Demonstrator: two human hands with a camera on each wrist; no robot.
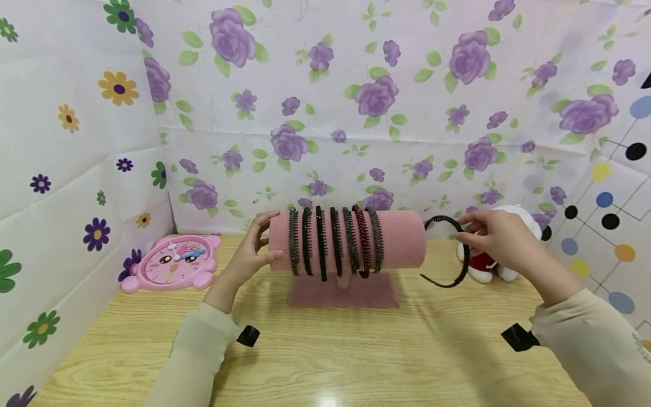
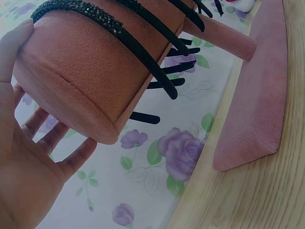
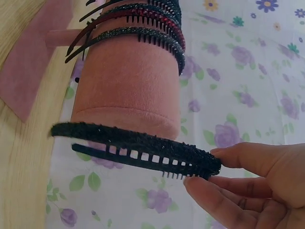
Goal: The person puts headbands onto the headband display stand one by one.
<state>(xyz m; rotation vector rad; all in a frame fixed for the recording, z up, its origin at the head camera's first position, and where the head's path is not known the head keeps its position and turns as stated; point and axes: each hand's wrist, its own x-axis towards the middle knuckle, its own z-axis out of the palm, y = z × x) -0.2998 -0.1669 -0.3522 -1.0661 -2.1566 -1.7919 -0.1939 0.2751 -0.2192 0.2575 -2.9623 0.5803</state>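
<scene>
A pink velvety headband stand (image 1: 402,237), a horizontal roll on a post and flat base (image 1: 343,297), carries several dark toothed headbands (image 1: 321,243), some with glittery stones. One dark red headband (image 1: 363,243) is second from the right. My left hand (image 1: 246,254) grips the roll's left end (image 2: 62,90), thumb on the near side and fingers around behind. Off the right end, my right hand (image 1: 498,234) pinches a black toothed headband (image 3: 128,143) between thumb and fingers near the middle of its curve. Its open side faces the roll, and one tip hangs low.
A pink cartoon clock (image 1: 175,263) lies at the left back of the wooden table (image 1: 356,356). Behind my right hand sits a white plush toy (image 1: 480,276) in red, partly hidden. Flower-patterned sheets (image 1: 315,102) hang close behind the stand.
</scene>
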